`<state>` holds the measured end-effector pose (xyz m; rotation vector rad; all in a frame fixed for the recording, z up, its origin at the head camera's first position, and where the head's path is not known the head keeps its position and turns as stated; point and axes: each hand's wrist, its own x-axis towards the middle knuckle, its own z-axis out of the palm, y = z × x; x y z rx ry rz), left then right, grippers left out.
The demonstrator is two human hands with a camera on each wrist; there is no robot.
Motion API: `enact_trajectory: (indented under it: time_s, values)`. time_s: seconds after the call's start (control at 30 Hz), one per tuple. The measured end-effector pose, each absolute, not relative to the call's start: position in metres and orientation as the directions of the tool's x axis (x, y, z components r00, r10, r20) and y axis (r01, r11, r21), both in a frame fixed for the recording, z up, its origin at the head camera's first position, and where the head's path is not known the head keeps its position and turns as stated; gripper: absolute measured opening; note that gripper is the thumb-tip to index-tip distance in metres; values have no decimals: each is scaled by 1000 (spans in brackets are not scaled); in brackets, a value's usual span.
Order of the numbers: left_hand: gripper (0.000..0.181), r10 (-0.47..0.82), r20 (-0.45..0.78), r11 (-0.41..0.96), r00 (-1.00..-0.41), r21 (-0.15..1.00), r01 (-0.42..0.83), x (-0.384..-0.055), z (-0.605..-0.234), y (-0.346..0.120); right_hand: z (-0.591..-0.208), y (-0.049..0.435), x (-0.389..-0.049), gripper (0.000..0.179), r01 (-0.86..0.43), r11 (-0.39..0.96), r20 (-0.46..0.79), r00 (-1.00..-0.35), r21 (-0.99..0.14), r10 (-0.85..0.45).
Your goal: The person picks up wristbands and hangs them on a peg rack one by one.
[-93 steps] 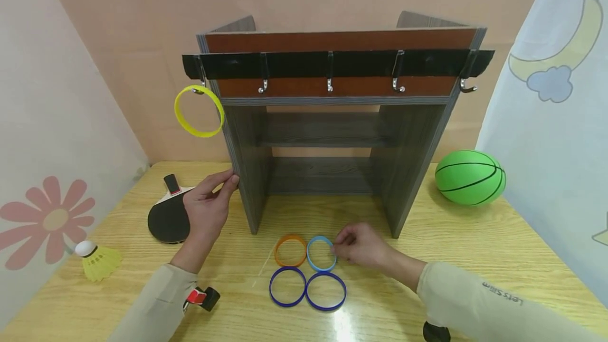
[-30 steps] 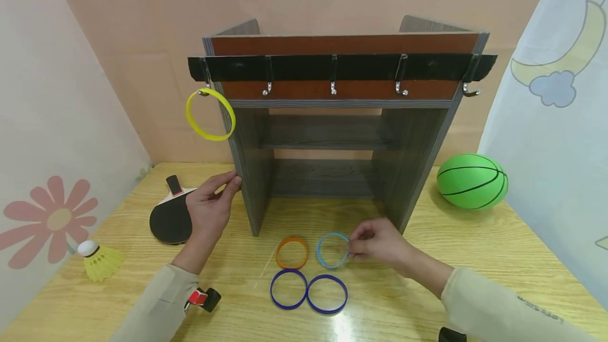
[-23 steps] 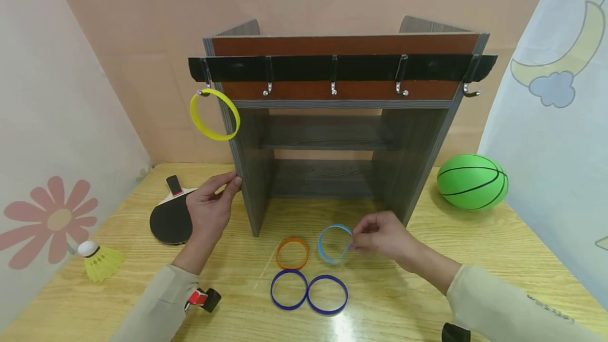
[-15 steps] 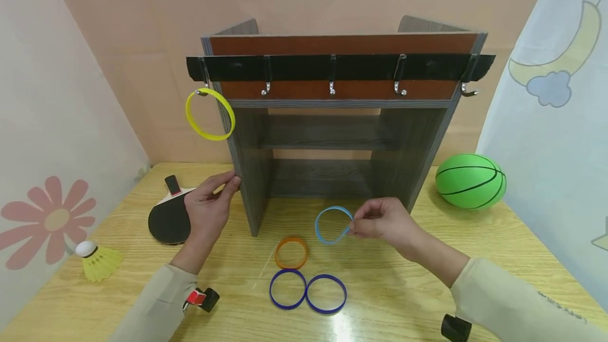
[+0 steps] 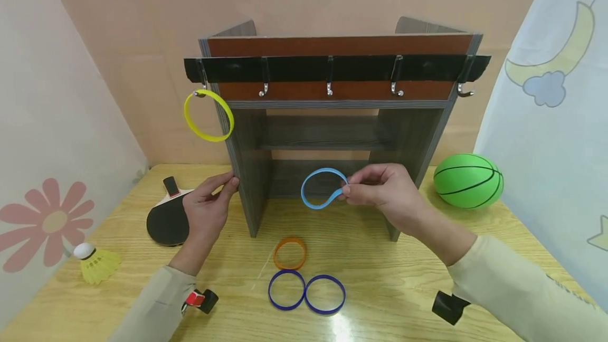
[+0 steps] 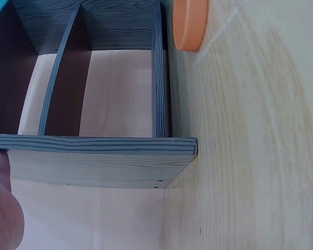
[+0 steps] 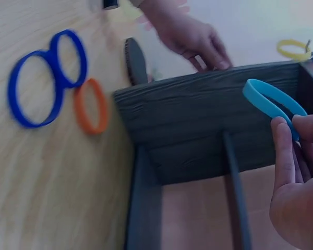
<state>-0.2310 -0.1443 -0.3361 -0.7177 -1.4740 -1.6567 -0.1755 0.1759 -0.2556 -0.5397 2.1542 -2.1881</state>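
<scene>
My right hand (image 5: 394,194) pinches a light blue silicone wristband (image 5: 325,170) between thumb and fingertips, in the air in front of the shelf's lower opening. The band is slightly twisted near the fingers. With thumb and fingers, my left hand (image 5: 209,207) grips the front edge of the grey wooden shelf's (image 5: 243,157) left side panel. A yellow wristband (image 5: 230,117) hangs from the leftmost hook. On the table lie an orange wristband (image 5: 290,239) and two dark blue wristbands, the left one (image 5: 270,289) and the right one (image 5: 325,277), touching each other.
A black strip (image 5: 296,69) with several metal hooks runs across the shelf's top front. A green ball (image 5: 467,181) sits to the right. At left lie a table tennis paddle (image 5: 167,221) and a yellow shuttlecock (image 5: 98,265).
My right hand has taken the light blue wristband from beside the orange one and lifted it up toward the shelf. My left hand keeps its hold on the side panel.
</scene>
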Motion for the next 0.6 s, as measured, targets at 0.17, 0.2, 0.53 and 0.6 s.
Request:
enact_trajectory:
  time_s: [0.17,0.2,0.53,0.6]
  values:
    - [14,-186,827,-55,-530,530,846,-233,-338,-143,-240,169,-173,14,-275,-138,303,-914,-951,-270]
    - [13,-185,827,-58,-531,530,846,-233,-338,-143,-237,168,-173,14,-282,-159,317,-908,-946,-273]
    - [15,-180,825,-16,-536,543,840,-233,-338,-146,-207,143,-171,15,-330,-296,412,-868,-896,-279]
    - [15,-183,825,4,-535,545,839,-233,-338,-146,-201,137,-171,19,-337,-316,426,-860,-887,-280]
